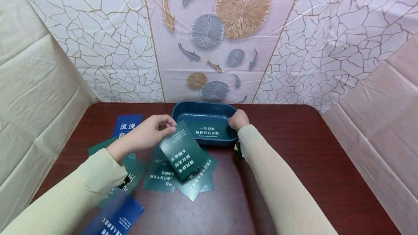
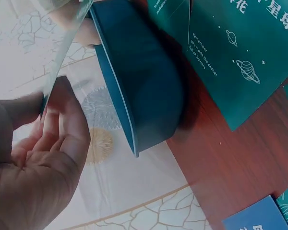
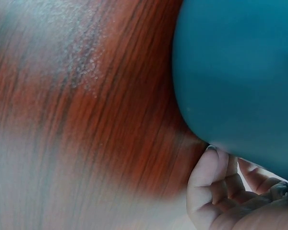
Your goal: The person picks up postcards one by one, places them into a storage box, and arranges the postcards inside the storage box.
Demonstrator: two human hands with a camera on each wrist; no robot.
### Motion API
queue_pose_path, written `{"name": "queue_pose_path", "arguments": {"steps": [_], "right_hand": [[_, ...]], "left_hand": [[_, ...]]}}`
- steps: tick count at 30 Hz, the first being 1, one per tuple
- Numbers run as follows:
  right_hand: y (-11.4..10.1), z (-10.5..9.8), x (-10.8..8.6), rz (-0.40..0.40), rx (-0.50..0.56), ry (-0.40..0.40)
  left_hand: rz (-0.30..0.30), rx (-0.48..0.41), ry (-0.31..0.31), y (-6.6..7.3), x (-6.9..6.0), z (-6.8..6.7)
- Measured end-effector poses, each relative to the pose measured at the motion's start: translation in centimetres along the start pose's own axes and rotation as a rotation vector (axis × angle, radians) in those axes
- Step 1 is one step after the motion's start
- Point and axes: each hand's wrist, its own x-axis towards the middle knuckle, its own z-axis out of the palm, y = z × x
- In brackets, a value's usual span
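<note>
My left hand [image 1: 153, 128] pinches a dark green card [image 1: 183, 151] with white lettering by its upper corner, between thumb and fingers. In the left wrist view the same card [image 2: 67, 48] is seen nearly edge-on. Beside it on the table stands a dark teal plastic basin [image 1: 183, 106], with another green card [image 1: 209, 131] lying flat inside. At the basin's right end my right hand [image 1: 239, 119] holds the rim. The right wrist view shows its curled fingers [image 3: 209, 184] against the basin's outer wall [image 3: 240, 81]; the thumb's grip is partly hidden.
Several green cards [image 1: 160, 178] overlap on the dark red table [image 1: 284, 148] in front of the basin. More green cards [image 1: 138, 171] and blue cards [image 1: 127, 209] lie at the left, partly under my left forearm. A patterned cloth [image 1: 209, 68] hangs behind.
</note>
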Motion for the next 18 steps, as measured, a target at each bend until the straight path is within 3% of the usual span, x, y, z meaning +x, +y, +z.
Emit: {"name": "queue_pose_path", "arguments": {"steps": [8,18], "right_hand": [[-0.01,0.07,0.0,0.006,0.005,0.007],[-0.02,0.12,0.02,0.006,0.002,0.009]], "left_hand": [[-0.085,-0.125,0.115,0.06,0.42,-0.3],[-0.089,-0.191,0.244,0.07,0.86,-0.1]]}}
